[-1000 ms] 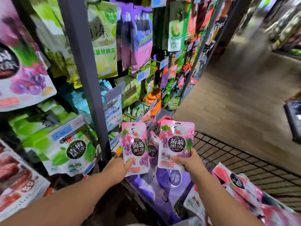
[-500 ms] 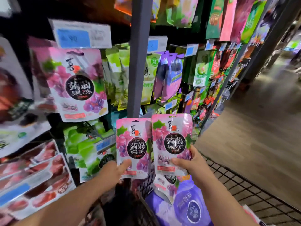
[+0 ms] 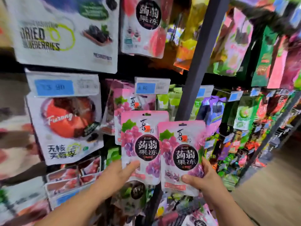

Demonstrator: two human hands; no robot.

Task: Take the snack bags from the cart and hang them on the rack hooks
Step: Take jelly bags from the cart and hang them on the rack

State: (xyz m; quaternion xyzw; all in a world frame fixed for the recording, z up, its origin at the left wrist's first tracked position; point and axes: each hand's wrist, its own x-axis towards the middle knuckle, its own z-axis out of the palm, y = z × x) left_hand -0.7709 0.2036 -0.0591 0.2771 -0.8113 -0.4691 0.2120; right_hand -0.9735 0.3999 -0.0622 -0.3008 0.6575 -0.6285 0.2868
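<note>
Snack bags, both pink with purple grapes and a black round label, are held upright side by side in front of the rack (image 3: 195,70). The left snack bag (image 3: 140,144) sits a little higher, and the right snack bag (image 3: 180,154) overlaps its right edge. The left hand (image 3: 117,175) grips its bag at the lower left corner, with the thumb pressed on the front and the fingers hidden behind. The right hand (image 3: 202,180) holds the other bag low down, with the thumb across the front near the bottom and the fingers curled round the right edge. Each bag shows a small hang hole at its top, and neither hole is on a hook. Just behind the left snack bag hangs a matching grape bag (image 3: 123,101), partly covered by it, beneath a blue price tag (image 3: 152,85). To the left hang a red fruit bag (image 3: 68,128) and, above it, a white dried blueberries bag (image 3: 65,33). A pink peach bag (image 3: 143,26) hangs at the top centre. The rack's dark upright post rises just right of the bags, with more blurred packets beyond it and a wooden floor (image 3: 268,185) at far right.
</note>
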